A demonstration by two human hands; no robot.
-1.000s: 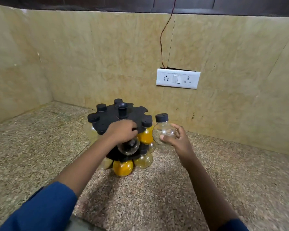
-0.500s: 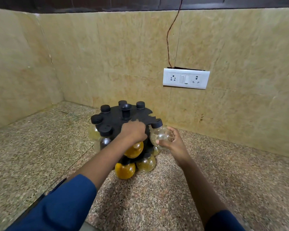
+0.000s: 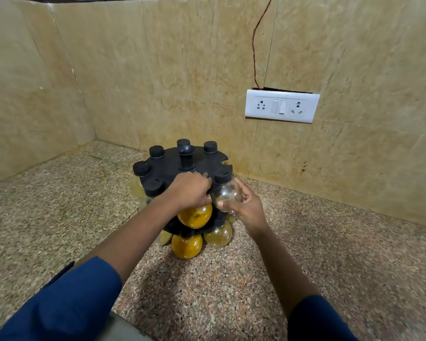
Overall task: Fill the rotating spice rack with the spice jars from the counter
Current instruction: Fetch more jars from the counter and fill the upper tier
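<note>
Rack [image 3: 167, 168]: five caps [image 3: 156, 151] seated up top, two yellow jars [image 3: 194, 215] | left hand [image 3: 190, 193] grips it | right hand [image 3: 249, 207] clamps one clear jar [image 3: 225, 193]

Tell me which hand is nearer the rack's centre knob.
Left. The left hand grips the rack just in front of the knob; the right hand holds a clear jar at the rim.

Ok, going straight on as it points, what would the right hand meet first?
The right hand, clear jar leading, would likely meet the rack's top disc; the left hand holds it right beside that line, depth unclear.
</note>
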